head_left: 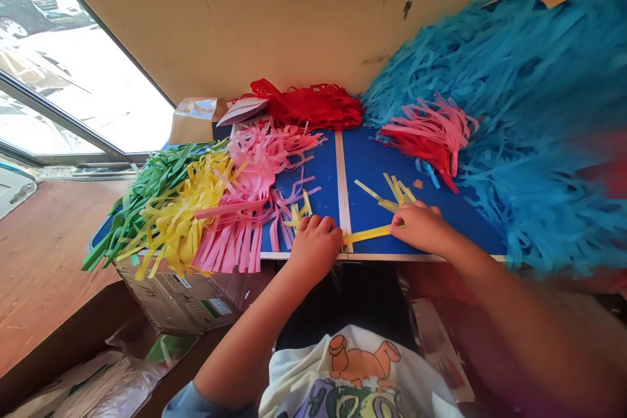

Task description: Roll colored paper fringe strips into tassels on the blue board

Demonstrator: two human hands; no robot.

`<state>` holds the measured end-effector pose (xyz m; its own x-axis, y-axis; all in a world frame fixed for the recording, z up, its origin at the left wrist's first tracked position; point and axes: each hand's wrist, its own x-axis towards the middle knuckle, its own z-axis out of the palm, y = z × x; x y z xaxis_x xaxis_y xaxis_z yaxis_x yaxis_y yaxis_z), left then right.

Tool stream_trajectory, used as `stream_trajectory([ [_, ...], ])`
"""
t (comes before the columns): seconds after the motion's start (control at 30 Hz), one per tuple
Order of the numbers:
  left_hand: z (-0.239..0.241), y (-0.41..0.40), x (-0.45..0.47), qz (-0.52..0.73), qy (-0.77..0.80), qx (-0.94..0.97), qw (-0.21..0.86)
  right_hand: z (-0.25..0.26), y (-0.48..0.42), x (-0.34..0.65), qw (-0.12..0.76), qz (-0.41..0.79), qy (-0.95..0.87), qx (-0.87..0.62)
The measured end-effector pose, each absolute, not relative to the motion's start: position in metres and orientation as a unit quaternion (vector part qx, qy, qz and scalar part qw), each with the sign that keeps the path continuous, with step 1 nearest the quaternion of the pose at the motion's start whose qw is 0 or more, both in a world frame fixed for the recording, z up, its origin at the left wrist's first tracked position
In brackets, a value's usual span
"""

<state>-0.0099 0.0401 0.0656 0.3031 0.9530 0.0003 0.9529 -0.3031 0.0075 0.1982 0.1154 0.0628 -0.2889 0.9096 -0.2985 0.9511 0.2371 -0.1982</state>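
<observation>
A yellow paper tassel [367, 235] is stretched level between my two hands at the table's front edge. My left hand [317, 247] is closed round one end, and short yellow fringe sticks out beyond its fingers. At the other end, my right hand [417, 225] pinches the strip, with a spray of yellow fringe [396, 191] fanning out behind the fingers. Pink tassels [235, 235] lie just left of my left hand. Beside them are yellow tassels [181, 209] and green tassels [140, 199].
The blue folding table [362, 150] has a metal seam down its middle. Red tassels [318, 108] lie along the wall, and a pink-and-red bundle [435, 134] rests near a large blue tassel heap [519, 91]. A cardboard box [181, 304] stands below at left.
</observation>
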Motion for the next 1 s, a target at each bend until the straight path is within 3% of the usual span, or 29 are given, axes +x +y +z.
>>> stream_trajectory([
  [0.3,0.064,0.043,0.000,0.006,0.611,0.791,-0.001,0.071,0.127,0.200,0.101,-0.189,0.784,0.583],
  [0.6,0.053,0.062,0.035,0.069,0.588,0.806,-0.009,0.066,0.122,0.202,0.081,-0.148,0.784,0.598],
  [0.83,0.043,0.062,0.017,0.096,0.471,0.873,-0.083,0.061,0.101,0.210,-0.082,-0.050,0.892,0.442],
  [1.0,0.045,0.059,0.015,0.075,0.417,0.902,-0.083,0.056,0.088,0.204,-0.082,-0.031,0.937,0.338],
])
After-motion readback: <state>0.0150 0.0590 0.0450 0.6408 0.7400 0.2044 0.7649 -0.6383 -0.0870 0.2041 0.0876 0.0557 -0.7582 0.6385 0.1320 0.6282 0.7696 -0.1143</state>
